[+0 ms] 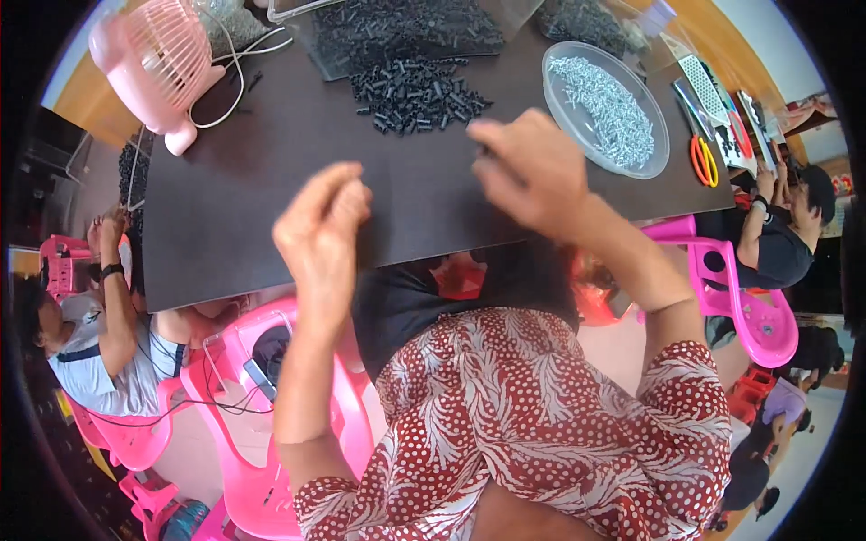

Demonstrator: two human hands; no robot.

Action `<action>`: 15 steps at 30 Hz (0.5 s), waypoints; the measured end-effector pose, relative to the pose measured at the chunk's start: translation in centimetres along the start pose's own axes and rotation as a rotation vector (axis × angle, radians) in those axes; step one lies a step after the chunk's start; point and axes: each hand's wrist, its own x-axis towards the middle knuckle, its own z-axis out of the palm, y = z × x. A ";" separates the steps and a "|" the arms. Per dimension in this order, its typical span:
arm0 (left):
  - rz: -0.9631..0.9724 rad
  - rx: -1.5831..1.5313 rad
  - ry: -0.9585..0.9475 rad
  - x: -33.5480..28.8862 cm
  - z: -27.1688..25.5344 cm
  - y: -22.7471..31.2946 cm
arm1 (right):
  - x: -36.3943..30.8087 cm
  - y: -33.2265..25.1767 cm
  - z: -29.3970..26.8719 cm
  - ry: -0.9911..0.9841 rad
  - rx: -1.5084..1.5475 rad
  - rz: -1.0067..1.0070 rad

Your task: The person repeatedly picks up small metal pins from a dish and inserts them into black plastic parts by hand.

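"What did the hands look like in your head view?"

"The left hand (325,216) was raised over the counter (216,234), fingers curled inward and thumb close to the forefinger. I couldn't tell whether it pinched anything. The right hand (530,176) was half curled, its forefinger reaching toward the left. Something dark showed by its fingertips, too blurred for me to say if it was held."

"And the small parts?"

"I saw the loose pile of black pieces (418,95) just beyond the hands, nearest the right one. Right of that sat a clear round tub (577,124) with slim silver pieces (618,113) in it. Orange-handled scissors (704,162) lay near the right edge, and a pink fan (158,59) stood at the far left."

"Who else was around?"

"One person (104,347) sat to the left in a pale shirt, another (780,243) to the right in black, with a pink chair (767,329) close by."

"Anything you couldn't make out?"

"The clear bag (406,32) behind the pile ran off the top edge, and the rim's curve squeezed the people at lower right."
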 end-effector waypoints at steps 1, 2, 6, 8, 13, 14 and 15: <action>0.121 0.144 0.028 1.4 -0.4 -0.1 | 0.3 1.1 -0.7 0.010 -0.069 0.027; 0.185 0.306 0.053 2.7 -0.4 -0.2 | 0.5 2.5 -1.3 0.053 -0.075 0.051; 0.342 0.539 0.015 5.5 1.3 -1.8 | 1.2 6.4 -3.9 0.177 -0.080 0.260; 0.497 0.681 -0.001 5.9 2.8 -1.9 | 1.2 8.4 -5.1 0.255 -0.096 0.339; 0.602 0.910 0.008 5.1 3.2 -3.7 | 1.6 13.6 -7.6 0.334 -0.317 0.257; 0.645 0.887 0.015 4.9 3.1 -4.1 | 1.8 14.7 -8.2 0.356 -0.412 0.229; 0.627 0.903 0.033 4.8 3.0 -4.5 | 2.1 15.9 -8.5 0.375 -0.496 0.202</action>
